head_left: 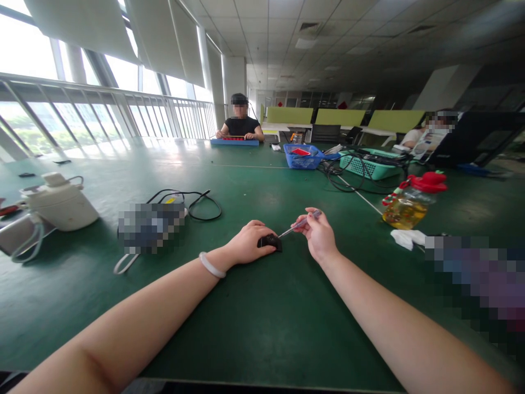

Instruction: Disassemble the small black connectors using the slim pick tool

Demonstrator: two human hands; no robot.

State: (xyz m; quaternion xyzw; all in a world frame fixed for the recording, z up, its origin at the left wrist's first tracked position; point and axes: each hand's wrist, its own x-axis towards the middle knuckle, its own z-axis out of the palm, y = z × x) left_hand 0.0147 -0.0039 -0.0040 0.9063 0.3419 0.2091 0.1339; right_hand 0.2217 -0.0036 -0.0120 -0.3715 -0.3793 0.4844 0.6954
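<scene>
In the head view, my left hand (253,242) holds a small black part (270,242) on the green tabletop, its fingers curled round the part's left side. What exactly the part is cannot be made out. A screwdriver (301,222) with a thin metal shaft and a pale, see-through handle is gripped between the thumb and fingers of my right hand (319,235). It slants down to the left, and its tip is at the black part's upper right edge. Whether the tip sits in a screw is too small to see.
On the green table (262,328), a white jug (61,202) and a black cable (205,210) lie left. To the right stands a red-lidded bottle (408,202) beside white tissue (408,238). Farther back are blue (303,158) and green baskets (371,166); a person (240,123) sits opposite.
</scene>
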